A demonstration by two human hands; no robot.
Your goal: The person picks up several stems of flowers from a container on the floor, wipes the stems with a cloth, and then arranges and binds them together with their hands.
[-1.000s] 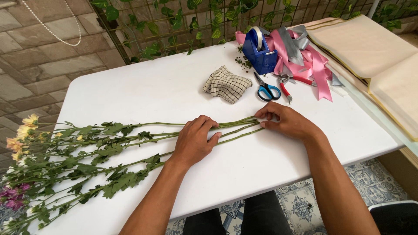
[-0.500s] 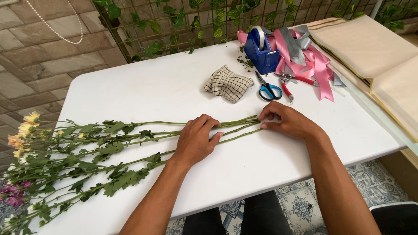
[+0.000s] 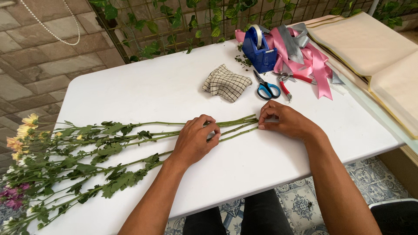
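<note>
the left hand (image 3: 193, 141) lies palm down across the flower stems (image 3: 143, 139), fingers curled over and pressing them flat to the white counter (image 3: 143, 87). the right hand (image 3: 285, 122) sits at the cut ends of the stems, fingertips drawn together and touching the tips, as if nudging them into line. the stems stretch away to the left, leafy along most of their length, with yellow and purple blooms (image 3: 17, 143) hanging near the counter's left edge.

beyond the hands lie a checked cloth (image 3: 226, 82), blue-handled scissors (image 3: 265, 87), red-handled clippers (image 3: 287, 80), a blue tape holder (image 3: 259, 54) and a heap of pink and grey ribbon (image 3: 309, 56) (none of it touching the stems). a stack of tan paper sheets (image 3: 370, 43) rests at the far right.

to do this well, i'd judge the left hand should keep steady, even pressure so no stem rolls away, while the right hand taps the ends level one against another. the stems are thin and springy, so a light touch suits them better than a squeeze, and the leaves tangle easily, so any sliding is best done lengthwise. the far stem sits a little apart and needs drawing in.
</note>
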